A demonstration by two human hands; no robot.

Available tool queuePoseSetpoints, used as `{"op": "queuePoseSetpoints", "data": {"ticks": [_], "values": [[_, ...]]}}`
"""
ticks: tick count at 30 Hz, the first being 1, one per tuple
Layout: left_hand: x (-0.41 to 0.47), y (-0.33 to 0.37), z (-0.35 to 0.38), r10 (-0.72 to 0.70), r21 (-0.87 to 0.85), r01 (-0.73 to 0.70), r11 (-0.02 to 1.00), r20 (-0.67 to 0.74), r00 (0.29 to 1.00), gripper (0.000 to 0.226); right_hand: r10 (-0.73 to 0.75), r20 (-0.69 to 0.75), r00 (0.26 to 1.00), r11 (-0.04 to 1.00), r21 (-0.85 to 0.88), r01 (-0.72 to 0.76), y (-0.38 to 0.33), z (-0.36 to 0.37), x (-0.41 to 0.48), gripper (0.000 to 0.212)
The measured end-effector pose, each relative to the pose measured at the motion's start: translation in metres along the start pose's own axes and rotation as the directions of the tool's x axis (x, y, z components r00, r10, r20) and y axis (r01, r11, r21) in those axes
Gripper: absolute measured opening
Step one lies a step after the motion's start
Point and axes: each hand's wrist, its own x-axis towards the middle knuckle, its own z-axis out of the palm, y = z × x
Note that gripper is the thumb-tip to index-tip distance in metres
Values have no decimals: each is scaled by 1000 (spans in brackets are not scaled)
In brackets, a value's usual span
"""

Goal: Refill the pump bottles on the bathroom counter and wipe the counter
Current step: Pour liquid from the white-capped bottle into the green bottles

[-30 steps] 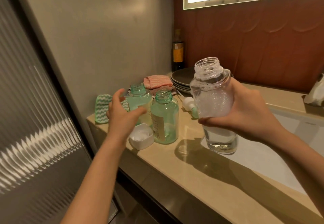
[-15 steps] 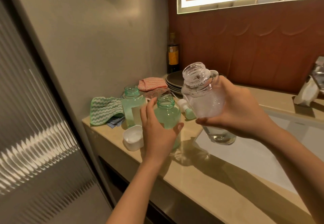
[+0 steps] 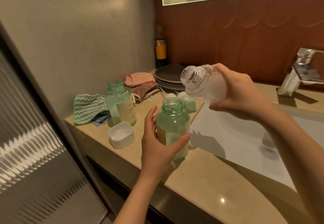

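My left hand grips an uncapped green bottle that stands on the beige counter beside the sink. My right hand holds a clear refill bottle, tilted with its open mouth pointing left, above and to the right of the green bottle's neck. Foamy liquid sits inside the clear bottle. A second uncapped green bottle stands farther left. Pump tops lie on the counter behind the held bottle.
A white square cap lies by the left bottle. A green striped cloth and pink cloths lie near the wall, with stacked dark plates and a dark bottle behind. The white sink basin and tap are to the right.
My right hand has tipped the clear bottle from upright to nearly sideways toward the green bottle. My left hand has closed round the nearer green bottle.
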Motion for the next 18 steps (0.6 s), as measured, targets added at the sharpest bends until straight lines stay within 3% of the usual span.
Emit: {"op": "queuePoseSetpoints", "data": {"ticks": [5,18], "values": [[-9,-3,5,-26,55,21,998,93,995,93,-25,40,999,1000,-15,25,5,-1,0,81],[-12,0,6,-44,226,21,974,99,994,92,-113,52,992,990,-75,117,9,2,2,77]]}}
